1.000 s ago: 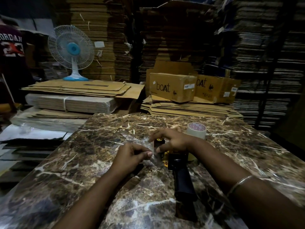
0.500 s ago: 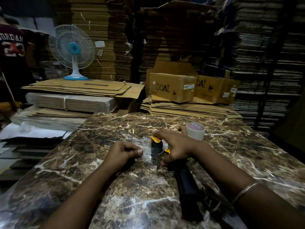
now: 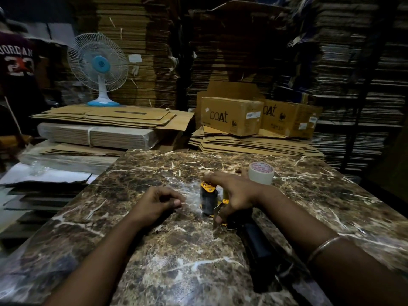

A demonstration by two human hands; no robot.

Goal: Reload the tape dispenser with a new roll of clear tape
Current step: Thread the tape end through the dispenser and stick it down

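A yellow-and-black tape dispenser (image 3: 208, 200) lies on the marbled table (image 3: 189, 257), its dark handle (image 3: 257, 246) pointing toward me. My right hand (image 3: 234, 195) grips the dispenser's head from above, fingers curled over it. My left hand (image 3: 157, 203) pinches a strip of clear tape (image 3: 191, 191) stretched sideways from the dispenser's roller. A roll of tape (image 3: 261, 173) with a red-printed core stands just behind my right hand, partly hidden by it.
Flattened cardboard stacks (image 3: 106, 120) and two "boat" cartons (image 3: 231, 115) lie beyond the table's far edge. A blue-and-white fan (image 3: 98, 67) stands at the back left. A person in a dark jersey (image 3: 15, 62) stands at far left.
My right hand has tipped the dispenser's head up and shifted it slightly. My left hand has drawn the clear tape a little to the left.
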